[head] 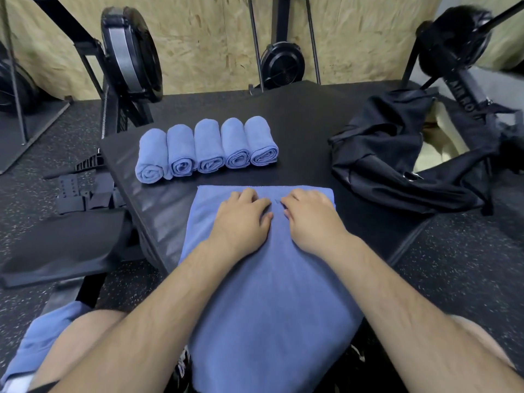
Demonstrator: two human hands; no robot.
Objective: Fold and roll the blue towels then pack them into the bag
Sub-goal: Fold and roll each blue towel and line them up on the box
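**Palms Down on the Towel**

Black padded platform (297,114), chipboard wall (204,38) behind. Laid over its near edge: folded blue towel (269,293). Pressed palm-down on its far end, fingers loosely bent: left hand (243,219), right hand (312,219). Lined up beyond, touching: five rolled towels (208,148). Slumped at right: black bag (397,154).

A blue towel (269,293) lies flat under the left hand (243,217) and right hand (312,219). Five rolled towels (209,148) sit in a row beyond the left hand. A slumped black bag (397,154) lies beyond the right hand.

l hand (243,219), r hand (312,221) on folded towel (269,285), fingers (252,197) curled; 5 rolled towels (209,146) behind
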